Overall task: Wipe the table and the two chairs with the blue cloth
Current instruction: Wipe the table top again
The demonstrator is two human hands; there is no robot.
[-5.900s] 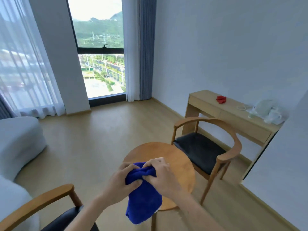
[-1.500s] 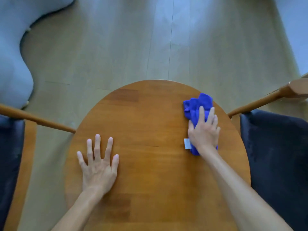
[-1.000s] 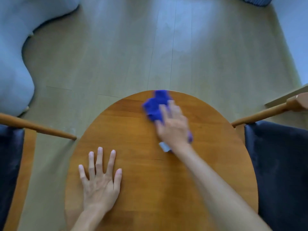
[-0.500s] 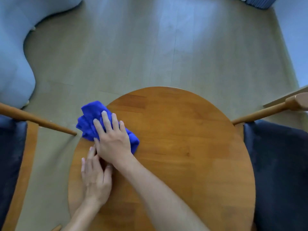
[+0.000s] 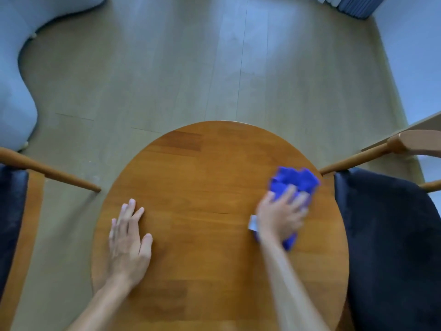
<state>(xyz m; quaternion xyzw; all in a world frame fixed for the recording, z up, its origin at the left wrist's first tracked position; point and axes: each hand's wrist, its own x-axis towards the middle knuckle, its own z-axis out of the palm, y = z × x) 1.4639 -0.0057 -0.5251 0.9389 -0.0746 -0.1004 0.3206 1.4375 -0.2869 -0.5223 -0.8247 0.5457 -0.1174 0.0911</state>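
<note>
R hand (image 5: 280, 217): fingers flat, pressing blue cloth (image 5: 294, 181) – near table (image 5: 202, 168) right edge
L hand (image 5: 128, 237): flat on tabletop, fingers straight – holds nothing
Chairs: left chair (image 5: 12, 206), right chair (image 5: 391, 230)

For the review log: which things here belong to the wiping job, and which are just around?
Job: blue cloth under right hand; round table, left hand flat on it; left chair; right chair.
Around: pale sofa; curtain.

Soft daylight glare on floor (image 5: 238, 56); right hand (image 5: 281, 216) motion-blurred
</note>
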